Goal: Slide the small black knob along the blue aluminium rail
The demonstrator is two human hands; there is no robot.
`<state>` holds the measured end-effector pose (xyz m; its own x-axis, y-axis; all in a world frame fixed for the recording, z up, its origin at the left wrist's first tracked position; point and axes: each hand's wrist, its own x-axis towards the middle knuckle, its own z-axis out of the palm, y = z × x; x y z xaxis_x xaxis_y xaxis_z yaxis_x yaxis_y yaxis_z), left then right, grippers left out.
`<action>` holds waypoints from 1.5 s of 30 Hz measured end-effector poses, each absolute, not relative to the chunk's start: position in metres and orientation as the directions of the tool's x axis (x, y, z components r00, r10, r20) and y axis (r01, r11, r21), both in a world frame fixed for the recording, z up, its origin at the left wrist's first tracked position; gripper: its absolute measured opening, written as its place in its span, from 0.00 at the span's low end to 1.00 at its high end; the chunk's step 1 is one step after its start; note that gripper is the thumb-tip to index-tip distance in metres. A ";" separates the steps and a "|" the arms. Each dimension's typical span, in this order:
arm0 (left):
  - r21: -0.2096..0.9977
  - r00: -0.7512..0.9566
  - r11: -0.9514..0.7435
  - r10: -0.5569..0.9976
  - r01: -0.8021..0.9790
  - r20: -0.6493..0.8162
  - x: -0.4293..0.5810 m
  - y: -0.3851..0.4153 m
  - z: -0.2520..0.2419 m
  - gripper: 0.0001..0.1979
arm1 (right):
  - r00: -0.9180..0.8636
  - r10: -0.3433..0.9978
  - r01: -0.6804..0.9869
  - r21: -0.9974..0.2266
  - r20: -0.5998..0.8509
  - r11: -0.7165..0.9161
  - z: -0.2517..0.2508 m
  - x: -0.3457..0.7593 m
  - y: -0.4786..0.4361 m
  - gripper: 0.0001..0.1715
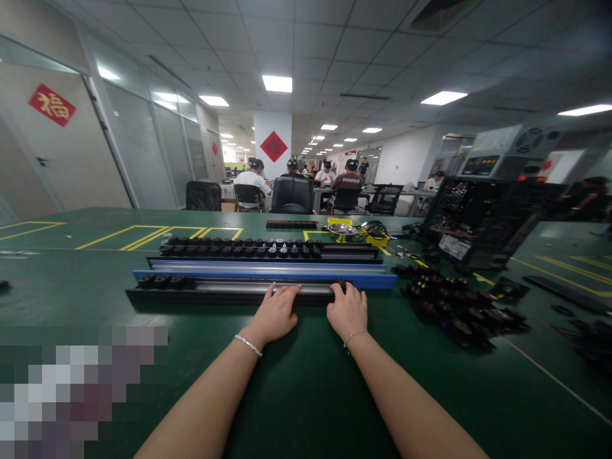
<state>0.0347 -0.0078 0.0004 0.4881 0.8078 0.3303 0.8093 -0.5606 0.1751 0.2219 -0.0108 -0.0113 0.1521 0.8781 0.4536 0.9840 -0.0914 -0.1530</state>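
A long black channel rail [229, 293] with a silvery inside lies across the table before me. Several small black round parts [162, 280] sit in its left end. My left hand [277, 312] grips the front edge near the middle, its fingers reaching over into the channel and its thumb on the near side. Toward the right end, my right hand [349, 311] has its fingers curled around a small black part [340, 282] in the channel, mostly hidden by those fingers. Right behind lies a blue channel rail [377, 280].
A further black rail [354, 252] holds a row of black parts. Loose black parts [444, 299] are heaped at right, near an open computer case [482, 217]. A metal bowl [340, 229] and cables stand behind. Several people sit at far tables. A blurred patch covers the lower left.
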 end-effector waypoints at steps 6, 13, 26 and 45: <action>0.166 0.489 -0.562 0.805 0.810 0.337 0.034 -0.008 -0.001 0.29 | 0.166 0.882 0.983 -0.148 0.440 -0.110 -0.010 0.224 -0.011 0.24; 0.174 0.457 -0.538 0.815 0.825 0.355 0.031 -0.006 -0.003 0.27 | 0.183 0.879 0.979 -0.163 0.441 -0.121 -0.006 0.231 -0.011 0.23; 0.172 0.467 -0.563 0.791 0.809 0.394 0.028 -0.004 -0.006 0.26 | 0.212 0.869 0.971 -0.198 0.447 -0.135 -0.004 0.238 -0.011 0.22; 0.183 0.467 -0.569 0.787 0.801 0.404 0.027 -0.003 -0.007 0.26 | 0.285 0.880 0.944 -0.268 0.380 -0.190 -0.001 0.244 -0.010 0.22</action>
<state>0.0270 -0.0026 -0.0072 0.4669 0.7866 0.4040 0.8015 -0.5695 0.1825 0.2440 -0.0098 -0.0012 0.2850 0.8800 0.3800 0.9444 -0.1899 -0.2684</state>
